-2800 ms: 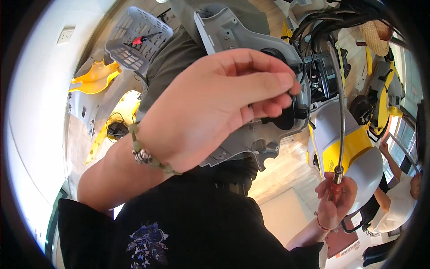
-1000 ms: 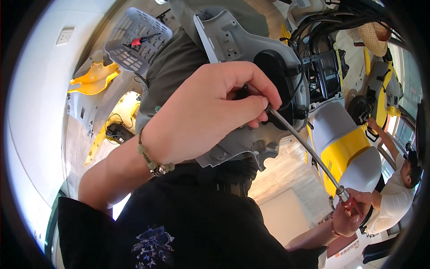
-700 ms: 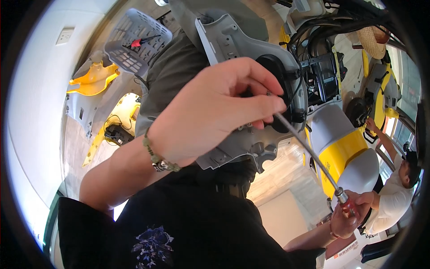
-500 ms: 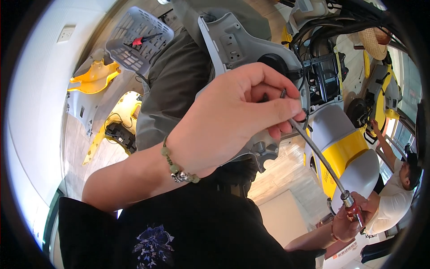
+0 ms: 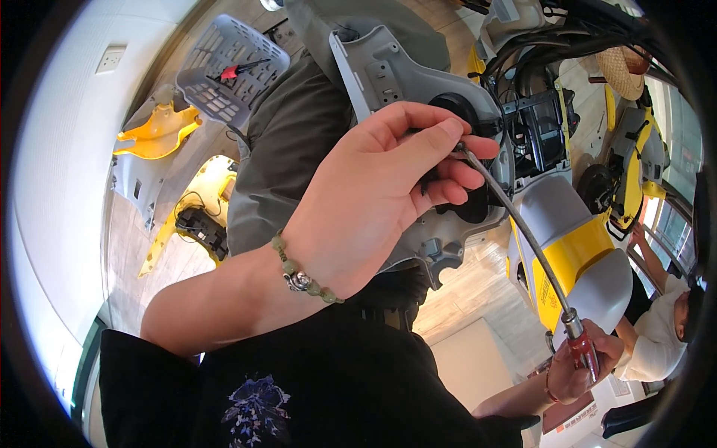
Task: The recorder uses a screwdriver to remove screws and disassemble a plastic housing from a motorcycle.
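My right hand [image 5: 579,366], at the lower right, is wrapped round the red handle of a long-shafted screwdriver [image 5: 515,213]. The steel shaft slants up and left to my left hand [image 5: 351,187], which wears a bead bracelet. Thumb and index finger pinch a small dark screw [image 5: 459,148] at the screwdriver's tip; its shape is partly hidden. Another tiny dark piece [image 5: 424,187] shows by the curled lower fingers. Beneath that hand, a grey molded plastic panel [image 5: 407,78] with a black round part [image 5: 448,103] rests over my dark trousers [image 5: 287,134].
A grey plastic basket [image 5: 278,63] holds a red-and-black tool at upper left. Yellow panels [image 5: 160,131] lie by the wall. To the right are a yellow-and-grey scooter body [image 5: 571,254], black cables [image 5: 538,52], another yellow scooter [image 5: 638,164] and a co-worker [image 5: 657,347].
The screwdriver tip has shifted slightly up and left. My left fingers have moved from the shaft to the tip, with the lower ones more spread. The co-worker has leaned right.
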`<state>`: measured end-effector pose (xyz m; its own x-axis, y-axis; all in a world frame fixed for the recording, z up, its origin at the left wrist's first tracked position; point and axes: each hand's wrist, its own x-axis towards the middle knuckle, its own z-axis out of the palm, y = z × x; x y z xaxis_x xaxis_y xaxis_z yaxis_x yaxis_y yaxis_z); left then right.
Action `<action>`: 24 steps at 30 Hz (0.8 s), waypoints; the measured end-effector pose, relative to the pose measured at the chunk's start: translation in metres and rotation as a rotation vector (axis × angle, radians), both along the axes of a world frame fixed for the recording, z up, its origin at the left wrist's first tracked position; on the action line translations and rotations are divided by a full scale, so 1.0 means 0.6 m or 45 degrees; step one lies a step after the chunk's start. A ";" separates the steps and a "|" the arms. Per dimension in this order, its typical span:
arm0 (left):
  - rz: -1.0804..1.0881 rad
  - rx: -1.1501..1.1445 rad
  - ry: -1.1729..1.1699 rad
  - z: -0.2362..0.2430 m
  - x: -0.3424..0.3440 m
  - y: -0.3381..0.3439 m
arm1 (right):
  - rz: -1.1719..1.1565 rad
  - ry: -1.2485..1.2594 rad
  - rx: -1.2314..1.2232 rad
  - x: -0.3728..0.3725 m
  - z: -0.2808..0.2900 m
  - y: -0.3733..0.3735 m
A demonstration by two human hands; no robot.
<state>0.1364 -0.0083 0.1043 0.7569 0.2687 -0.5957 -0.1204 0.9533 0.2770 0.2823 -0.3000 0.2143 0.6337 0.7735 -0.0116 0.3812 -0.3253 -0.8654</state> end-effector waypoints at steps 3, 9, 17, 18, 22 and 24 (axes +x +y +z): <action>0.040 -0.067 0.001 -0.005 -0.007 0.003 | 0.175 0.002 0.008 0.012 0.001 -0.008; 0.034 -0.183 -0.032 0.000 -0.004 0.004 | 0.181 0.005 -0.035 0.025 0.006 -0.030; 0.016 -0.049 0.030 -0.001 -0.006 -0.001 | 0.139 -0.047 0.057 -0.008 0.002 0.023; 0.004 -0.044 0.037 -0.002 -0.005 -0.002 | 0.052 -0.136 0.053 -0.010 0.002 0.016; 0.036 -0.078 0.043 -0.002 -0.004 -0.003 | 0.095 -0.121 0.044 -0.008 0.008 0.021; 0.028 -0.102 -0.010 -0.006 -0.006 -0.003 | 0.194 -0.088 -0.001 -0.001 0.012 0.016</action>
